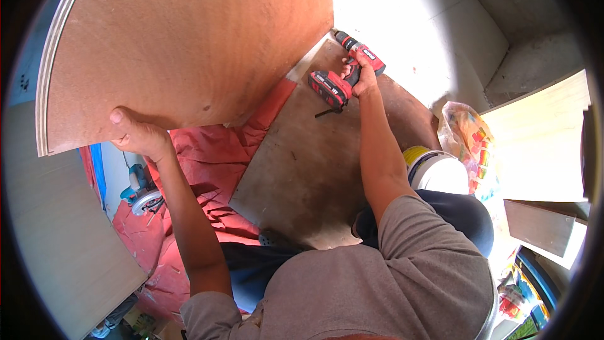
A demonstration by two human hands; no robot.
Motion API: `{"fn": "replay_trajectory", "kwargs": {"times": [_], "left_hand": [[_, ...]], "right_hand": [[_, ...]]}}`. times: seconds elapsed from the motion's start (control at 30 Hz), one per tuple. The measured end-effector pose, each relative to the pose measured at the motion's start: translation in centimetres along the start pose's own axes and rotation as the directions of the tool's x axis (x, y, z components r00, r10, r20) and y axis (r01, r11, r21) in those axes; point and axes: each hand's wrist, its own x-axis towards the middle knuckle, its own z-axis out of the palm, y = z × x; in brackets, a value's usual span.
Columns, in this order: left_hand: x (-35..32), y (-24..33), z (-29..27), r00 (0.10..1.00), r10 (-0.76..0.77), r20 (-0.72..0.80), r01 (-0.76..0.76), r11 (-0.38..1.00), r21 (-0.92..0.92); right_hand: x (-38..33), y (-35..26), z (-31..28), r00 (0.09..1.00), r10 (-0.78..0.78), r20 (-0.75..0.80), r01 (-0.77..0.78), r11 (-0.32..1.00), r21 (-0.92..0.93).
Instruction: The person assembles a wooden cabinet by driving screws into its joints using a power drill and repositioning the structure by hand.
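Observation:
A large reddish-brown plywood panel (207,38) stands on edge at the upper left, its layered side facing left. My left hand (143,136) is closed on its lower edge, thumb lying on the broad face; the other fingers are partly hidden. In my right hand (363,74) is a red and black cordless drill (333,88), gripped round the handle, its battery toward me. The drill's nose points up and left, close to the panel's far right corner. I cannot tell whether the tip touches it. Below the drill lies a brown wooden board (302,157).
Red sheeting (214,151) lies crumpled under the panel. A teal circular saw (142,192) rests at the left. To my right are a white bucket (440,173), a colourful plastic bag (469,135) and a pale board (541,145). A white wall (390,6) rises ahead.

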Motion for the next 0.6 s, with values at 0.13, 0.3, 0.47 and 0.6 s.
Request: {"fn": "replay_trajectory", "kwargs": {"times": [0.13, 0.3, 0.47, 0.6], "left_hand": [[-0.2, 0.2, 0.3, 1.0, -0.015, -0.018, 0.015, 0.999, 0.034], [-0.4, 0.6, 0.2, 0.999, -0.048, 0.018, 0.047, 0.996, 0.072], [-0.2, 0.2, 0.1, 1.0, -0.009, -0.008, 0.009, 0.999, 0.036], [-0.3, 0.2, 0.7, 0.999, 0.016, -0.049, -0.017, 1.0, -0.015]], "right_hand": [[0.8, -0.1, -2.7, 0.954, 0.089, 0.285, -0.13, 0.983, 0.128], [1.4, 0.3, -2.8, 0.939, 0.061, 0.338, -0.125, 0.977, 0.173], [1.5, -0.1, -2.7, 0.937, 0.081, 0.339, -0.144, 0.976, 0.166], [1.4, -0.2, -2.6, 0.946, 0.111, 0.306, -0.167, 0.972, 0.166]]}}
